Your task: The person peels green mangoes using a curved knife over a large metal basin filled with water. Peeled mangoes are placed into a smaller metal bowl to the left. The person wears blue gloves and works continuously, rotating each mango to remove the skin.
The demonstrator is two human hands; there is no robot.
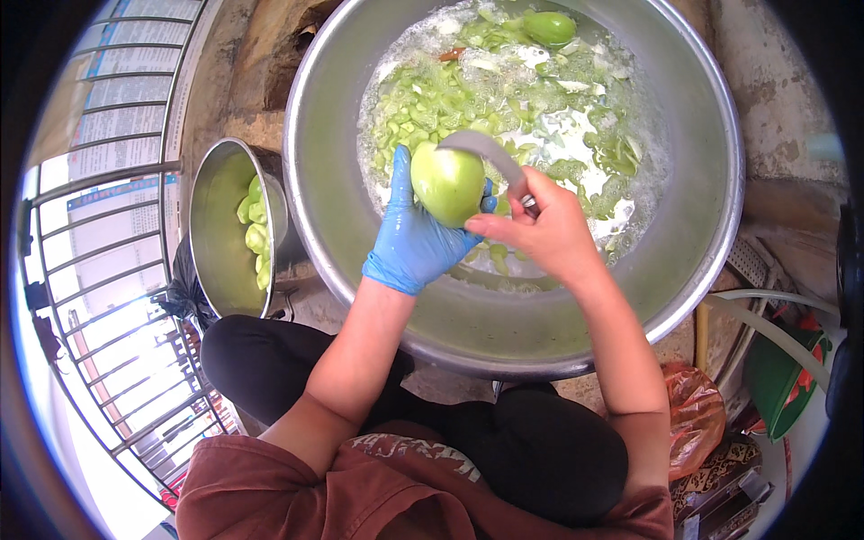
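My left hand (420, 237), in a blue disposable glove, holds up a smooth pale green fruit (447, 183) with its fingers around the underside. My bare right hand (550, 226) grips a curved metal blade (487, 152) by its handle; the blade's tip lies over the top of the fruit, and my right thumb is at the fruit's lower right. Both hands are above a large round metal basin (472, 344). In the basin's water float many green peels or slices (432, 101), foam and a whole green fruit (549, 29) near the far side.
A metal pot (223, 223) with several pale green pieces (256, 233) stands left of the basin. Metal bars (101, 250) run along the far left. Hoses (769, 331), a green bucket (776, 385) and an orange plastic bag (695, 418) are at the lower right.
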